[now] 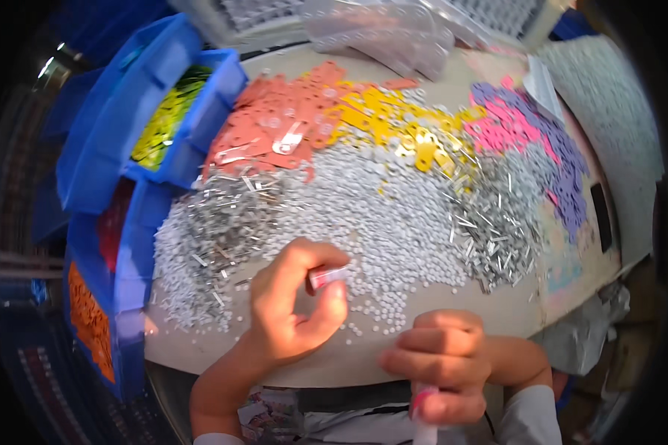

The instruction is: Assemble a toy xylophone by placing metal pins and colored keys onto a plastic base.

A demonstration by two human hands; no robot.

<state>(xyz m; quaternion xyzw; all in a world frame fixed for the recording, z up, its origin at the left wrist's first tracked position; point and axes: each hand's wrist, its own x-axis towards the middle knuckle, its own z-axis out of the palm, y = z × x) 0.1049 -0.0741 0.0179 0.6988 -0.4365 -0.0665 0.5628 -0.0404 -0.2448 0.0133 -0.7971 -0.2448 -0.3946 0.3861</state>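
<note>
Over the near middle of the table (200, 348), my left hand (283, 308) pinches a small red-and-white piece (326, 278) between thumb and index finger; its kind is too small to tell. To its right, at the near edge, my right hand (447, 352) is closed with curled fingers around a slim white-and-pink object (425, 408), mostly hidden by the fingers. Just beyond both hands spreads a broad heap of small white-grey beads (371, 222). Thin silvery metal pins lie in a left pile (234, 211) and a right pile (493, 233).
Farther back lie flat coral pieces (274, 119), yellow pieces (386, 111), pink pieces (505, 126) and purple pieces (568, 185). Blue bins (137, 245) line the left side, holding yellow-green, red and orange pieces. A clear plastic tray (386, 33) stands at the back.
</note>
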